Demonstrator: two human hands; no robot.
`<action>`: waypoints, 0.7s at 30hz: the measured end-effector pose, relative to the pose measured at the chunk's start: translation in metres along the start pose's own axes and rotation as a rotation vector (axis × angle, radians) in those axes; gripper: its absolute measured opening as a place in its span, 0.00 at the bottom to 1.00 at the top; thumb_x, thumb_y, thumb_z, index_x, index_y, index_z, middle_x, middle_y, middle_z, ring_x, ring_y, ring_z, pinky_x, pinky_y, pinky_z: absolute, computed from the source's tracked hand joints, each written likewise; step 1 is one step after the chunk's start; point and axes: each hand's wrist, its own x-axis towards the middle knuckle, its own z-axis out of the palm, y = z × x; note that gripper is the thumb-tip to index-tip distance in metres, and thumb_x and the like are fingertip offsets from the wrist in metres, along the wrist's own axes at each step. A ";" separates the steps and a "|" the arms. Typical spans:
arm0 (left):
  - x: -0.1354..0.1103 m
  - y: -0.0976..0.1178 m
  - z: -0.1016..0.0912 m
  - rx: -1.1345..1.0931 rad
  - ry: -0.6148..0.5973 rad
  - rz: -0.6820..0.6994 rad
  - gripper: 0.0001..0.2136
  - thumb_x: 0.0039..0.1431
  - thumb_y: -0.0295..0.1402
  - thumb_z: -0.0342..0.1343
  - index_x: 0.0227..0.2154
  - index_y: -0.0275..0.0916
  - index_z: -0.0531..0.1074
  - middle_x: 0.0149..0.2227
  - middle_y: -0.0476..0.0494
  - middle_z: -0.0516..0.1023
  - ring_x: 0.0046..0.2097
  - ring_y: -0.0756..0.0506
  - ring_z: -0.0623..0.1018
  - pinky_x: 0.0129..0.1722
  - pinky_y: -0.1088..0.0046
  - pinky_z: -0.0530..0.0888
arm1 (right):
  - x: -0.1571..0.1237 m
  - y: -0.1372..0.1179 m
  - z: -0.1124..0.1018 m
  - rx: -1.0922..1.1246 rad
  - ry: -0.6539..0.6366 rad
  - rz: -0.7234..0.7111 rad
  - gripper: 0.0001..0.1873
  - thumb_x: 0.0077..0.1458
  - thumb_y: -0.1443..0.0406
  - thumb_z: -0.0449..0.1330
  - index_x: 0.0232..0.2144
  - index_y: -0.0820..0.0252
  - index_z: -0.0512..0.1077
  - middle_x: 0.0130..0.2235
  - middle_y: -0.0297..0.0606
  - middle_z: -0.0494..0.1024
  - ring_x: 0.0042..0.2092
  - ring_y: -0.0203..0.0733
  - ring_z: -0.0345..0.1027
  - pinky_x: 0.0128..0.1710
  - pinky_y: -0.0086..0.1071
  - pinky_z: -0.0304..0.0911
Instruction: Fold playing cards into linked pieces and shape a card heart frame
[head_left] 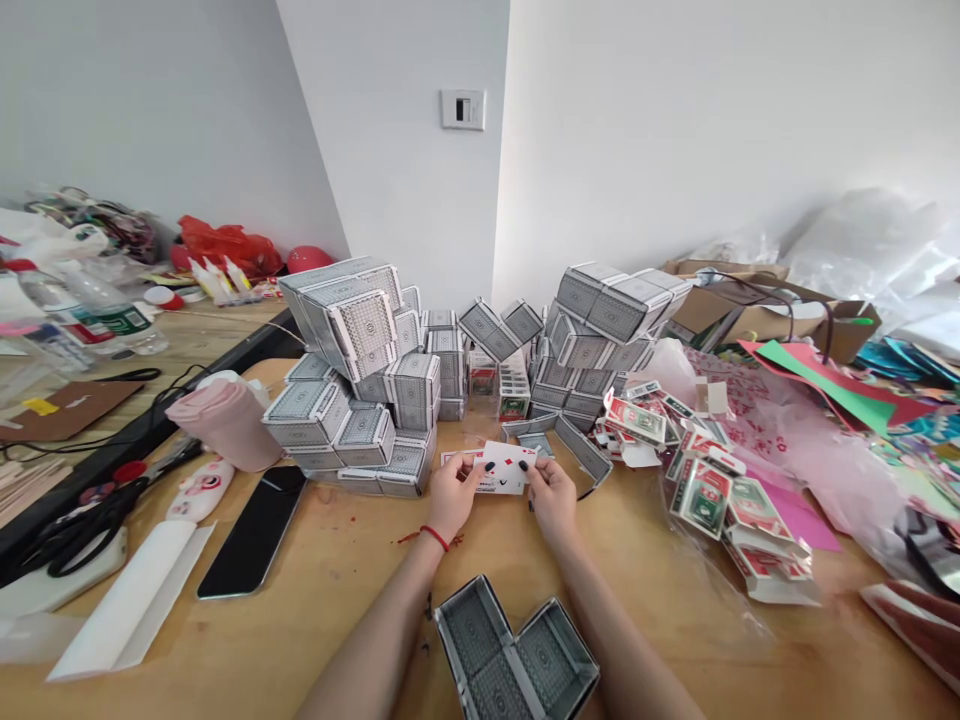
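Note:
Both hands hold playing cards [507, 472] in front of me, faces up, with red diamonds showing. My left hand [453, 492] pinches their left side, thumb on top. From the other side, my right hand [551, 492] grips the right edge between thumb and fingers. Between my forearms lies an open box shape folded from grey-backed cards [510, 655]. Behind the hands, a loose strip of joined grey cards [581, 448] stands on edge. Stacks of folded card boxes rise at the left [367, 335] and at the right [600, 320].
A black phone [253, 530], a white folded sheet [135, 600] and black scissors [97, 525] lie to the left, near a pink roll [225, 418]. Opened card packets [709, 495] and crumpled plastic [832, 470] crowd the right. Upright card packs [514, 385] stand between the stacks.

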 end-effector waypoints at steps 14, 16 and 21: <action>0.004 -0.003 0.001 -0.287 0.107 -0.151 0.09 0.47 0.35 0.56 0.28 0.35 0.66 0.29 0.45 0.74 0.31 0.48 0.75 0.30 0.73 0.72 | -0.004 -0.009 -0.001 0.191 -0.227 0.097 0.23 0.45 0.52 0.58 0.38 0.60 0.61 0.17 0.24 0.67 0.11 0.28 0.53 0.10 0.22 0.46; 0.002 -0.004 0.002 -0.290 0.117 -0.162 0.09 0.48 0.35 0.55 0.27 0.36 0.64 0.29 0.45 0.74 0.29 0.49 0.75 0.28 0.73 0.73 | -0.006 -0.011 0.000 0.187 -0.308 0.114 0.23 0.45 0.52 0.57 0.39 0.62 0.61 0.16 0.25 0.67 0.11 0.28 0.54 0.10 0.23 0.46; 0.003 -0.009 0.003 -0.363 0.041 -0.220 0.12 0.47 0.38 0.56 0.25 0.37 0.60 0.32 0.44 0.74 0.28 0.47 0.76 0.23 0.71 0.74 | -0.005 -0.012 0.001 0.152 -0.305 0.118 0.22 0.43 0.51 0.59 0.35 0.62 0.64 0.17 0.26 0.68 0.11 0.28 0.52 0.08 0.23 0.44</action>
